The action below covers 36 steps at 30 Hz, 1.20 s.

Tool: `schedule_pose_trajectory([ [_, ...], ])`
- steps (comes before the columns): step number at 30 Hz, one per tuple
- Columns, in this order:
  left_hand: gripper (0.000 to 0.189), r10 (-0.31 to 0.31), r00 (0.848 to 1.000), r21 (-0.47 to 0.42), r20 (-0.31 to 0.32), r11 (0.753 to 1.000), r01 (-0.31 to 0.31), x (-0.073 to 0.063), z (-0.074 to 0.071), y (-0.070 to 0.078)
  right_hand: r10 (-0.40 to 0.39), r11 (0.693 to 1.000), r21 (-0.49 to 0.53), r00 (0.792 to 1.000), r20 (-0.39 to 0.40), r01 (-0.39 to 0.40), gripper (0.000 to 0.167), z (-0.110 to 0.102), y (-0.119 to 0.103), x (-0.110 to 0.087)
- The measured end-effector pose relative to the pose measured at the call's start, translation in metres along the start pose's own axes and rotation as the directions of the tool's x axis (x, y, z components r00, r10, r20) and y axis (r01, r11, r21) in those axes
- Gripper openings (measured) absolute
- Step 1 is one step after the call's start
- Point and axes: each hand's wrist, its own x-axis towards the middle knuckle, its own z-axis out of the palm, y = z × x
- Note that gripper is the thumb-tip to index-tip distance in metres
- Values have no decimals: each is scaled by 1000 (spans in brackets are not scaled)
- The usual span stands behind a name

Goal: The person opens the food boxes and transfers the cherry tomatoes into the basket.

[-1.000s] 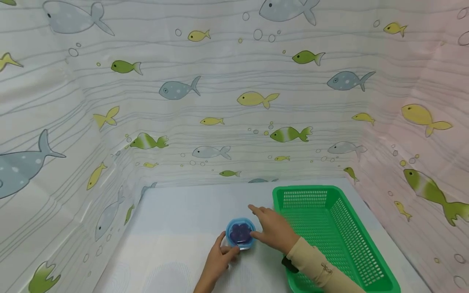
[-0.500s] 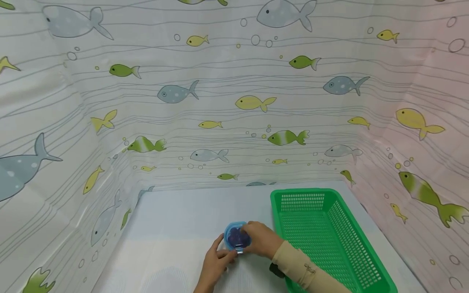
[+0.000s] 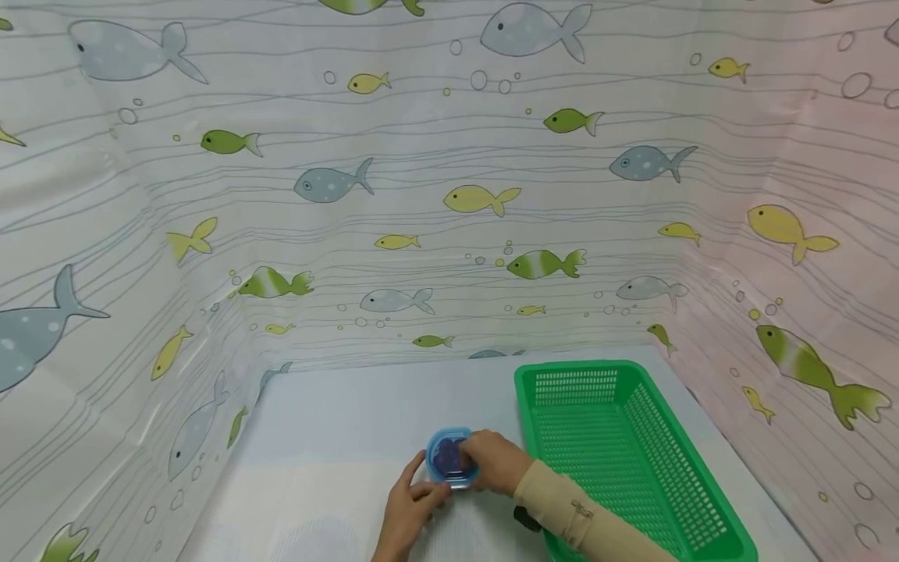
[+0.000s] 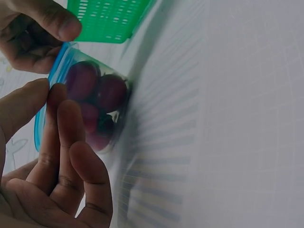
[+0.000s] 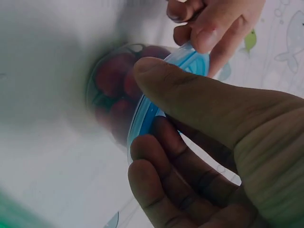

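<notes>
Our right hand (image 3: pixel 499 462), spread beside the blue-rimmed lid (image 5: pixel 142 118) a second earlier, now pinched its edge, while our left hand (image 3: pixel 413 499) held the opposite side. That, we judged, steadied the clear tub (image 4: pixel 107 69) of dark-red fruits (image 4: pixel 81 80) on the white table (image 3: pixel 337 437), left of the green basket (image 3: pixel 576 366).

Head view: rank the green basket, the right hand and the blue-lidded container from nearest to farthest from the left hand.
1. Blue-lidded container: touching the left hand, just to its right.
2. Right hand: on the container's right side, apart from the left hand.
3. Green basket: farther right, past the right hand.
</notes>
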Motion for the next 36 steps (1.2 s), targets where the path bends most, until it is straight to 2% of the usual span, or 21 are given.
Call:
schedule_pose_trajectory([
  [6,86,8,1000,-1,-20,1000,-8,-1,-2,-6,-14,999,-31,1000,-1,14,30,4,-4,3],
  [12,87,5,1000,-14,-12,1000,-5,-4,-4,-2,-77,995,-58,997,4,77,24,7,-4,5],
  [20,85,48,999,-52,12,998,-47,12,6,10,-74,995,-71,997,-35,72,23,-11,4,7],
  [23,84,36,999,-79,13,996,-35,14,8,12,-85,994,-69,996,-42,82,22,-13,6,6],
  [32,85,-15,1000,-88,-21,996,13,6,7,10,-103,990,-101,994,-39,99,21,-2,2,7],
  [36,84,-23,999,-91,-28,996,20,-6,6,24,-107,987,-121,994,-35,102,21,3,-2,7],
])
